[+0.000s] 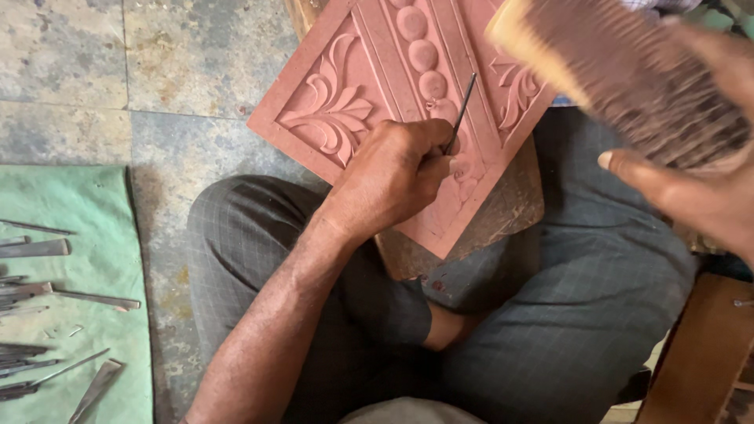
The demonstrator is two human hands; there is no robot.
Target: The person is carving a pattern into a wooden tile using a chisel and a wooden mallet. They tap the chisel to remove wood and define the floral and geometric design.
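Chisel (463, 107): thin dark metal rod, pinched in the left hand (397, 174), fingers closed round its lower end. The shaft slants up and right, and its upper end shows free above the fingers. The tip itself is hidden by the fingers, so I can't tell whether it touches the stone. It looks stiff, light and narrow, so it could roll in the grip; best held low near the working end, as it is here.

Stone slab (369, 71): reddish, flat, carved in relief with a leaf motif at the left, a bead row down the middle and straight mouldings. It sits tilted on a wooden block (503, 212) across the person's lap. Likely heavy, rigid and dusty; the raised edges look brittle and could chip. Take hold by the outer border, not the carving.

Right hand (691, 188) is raised near the camera, clamped round a wooden mallet (620, 74) that is blurred and well above the slab. The hands are apart.

Grey trousers (565, 314) are below the block, with a stone tile floor (71, 71) beyond. At far left a green cloth (94, 204) holds a spread of spare chisels (35, 250), well away from both hands.
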